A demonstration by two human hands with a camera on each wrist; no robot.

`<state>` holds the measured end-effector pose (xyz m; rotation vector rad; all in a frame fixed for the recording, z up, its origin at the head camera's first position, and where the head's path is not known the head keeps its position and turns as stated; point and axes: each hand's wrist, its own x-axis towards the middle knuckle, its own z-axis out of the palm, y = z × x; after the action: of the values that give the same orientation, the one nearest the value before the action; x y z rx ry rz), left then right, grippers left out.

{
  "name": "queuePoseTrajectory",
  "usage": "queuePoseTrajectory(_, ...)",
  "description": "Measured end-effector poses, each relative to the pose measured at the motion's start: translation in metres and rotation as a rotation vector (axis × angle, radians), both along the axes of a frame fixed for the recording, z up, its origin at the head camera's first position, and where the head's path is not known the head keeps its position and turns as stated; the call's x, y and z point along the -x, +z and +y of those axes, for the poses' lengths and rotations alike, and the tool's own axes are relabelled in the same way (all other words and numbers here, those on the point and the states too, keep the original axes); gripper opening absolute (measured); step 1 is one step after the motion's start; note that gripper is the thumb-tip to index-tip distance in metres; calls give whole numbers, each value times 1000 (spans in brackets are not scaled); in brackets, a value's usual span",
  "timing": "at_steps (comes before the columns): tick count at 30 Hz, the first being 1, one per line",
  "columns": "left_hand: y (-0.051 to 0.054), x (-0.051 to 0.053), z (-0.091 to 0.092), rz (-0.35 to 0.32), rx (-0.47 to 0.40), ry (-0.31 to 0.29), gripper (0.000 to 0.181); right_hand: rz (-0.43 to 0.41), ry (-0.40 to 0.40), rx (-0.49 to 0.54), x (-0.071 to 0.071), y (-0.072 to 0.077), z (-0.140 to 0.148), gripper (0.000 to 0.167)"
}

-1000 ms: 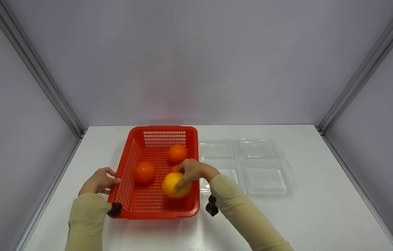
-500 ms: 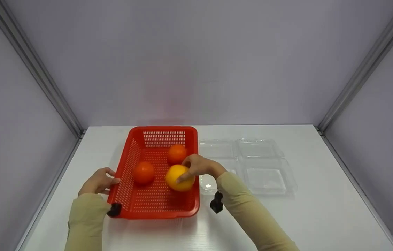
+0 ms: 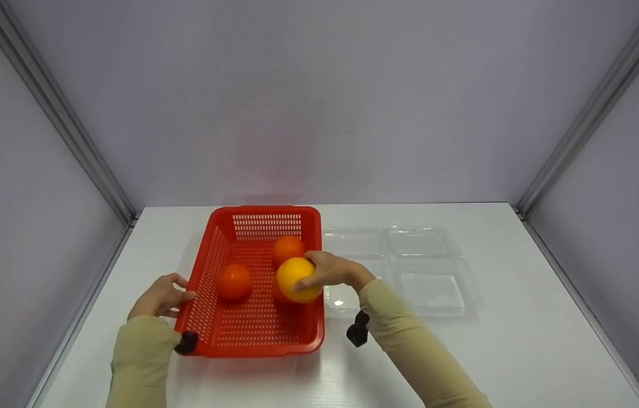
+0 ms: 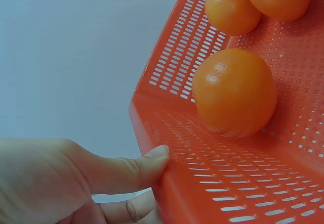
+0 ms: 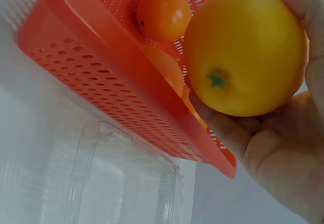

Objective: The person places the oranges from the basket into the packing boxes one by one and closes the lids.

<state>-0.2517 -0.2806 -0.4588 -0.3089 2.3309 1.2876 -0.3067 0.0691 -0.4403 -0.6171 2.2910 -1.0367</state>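
Note:
My right hand (image 3: 331, 269) holds a yellow-orange orange (image 3: 298, 280) above the right side of a red plastic basket (image 3: 251, 334). In the right wrist view, thumb and fingers wrap the orange (image 5: 248, 52), and its green stem spot faces the camera. My left hand (image 3: 158, 296) pinches the basket's left rim; the left wrist view shows the thumb (image 4: 131, 172) on the rim and fingers below it outside. Inside the basket lie one orange (image 3: 233, 282) to the left and another orange (image 3: 288, 250) farther back. A third orange (image 5: 164, 71) is partly hidden by the basket wall.
Clear plastic clamshell boxes (image 3: 431, 290) lie open on the white table (image 3: 523, 340), just right of the basket. Grey panels (image 3: 319, 113) stand behind and at both sides. A small dark piece (image 3: 358, 331) hangs at the right sleeve.
My right hand has lifted the orange and moved it right and away from me, towards the basket's right rim. The left hand and basket stay put.

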Motion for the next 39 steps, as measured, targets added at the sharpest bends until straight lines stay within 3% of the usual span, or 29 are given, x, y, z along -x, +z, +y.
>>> queuePoseTrajectory(8, 1, -2, 1, 9, -14, -1, 28, -54, 12, 86, 1, 1, 9, 51)
queuePoseTrajectory(17, 4, -2, 2, 8, -13, -10, 27, -55, 35, 165, 4, -4, 24, 54)
queuePoseTrajectory(27, 1, -3, 3, -4, -3, 4, 33, -33, -124, 166, 3, -11, 46, 56)
queuePoseTrajectory(39, 3, -1, 1, -17, -2, 3, 35, -19, -221, 132, 3, -21, 68, 58)
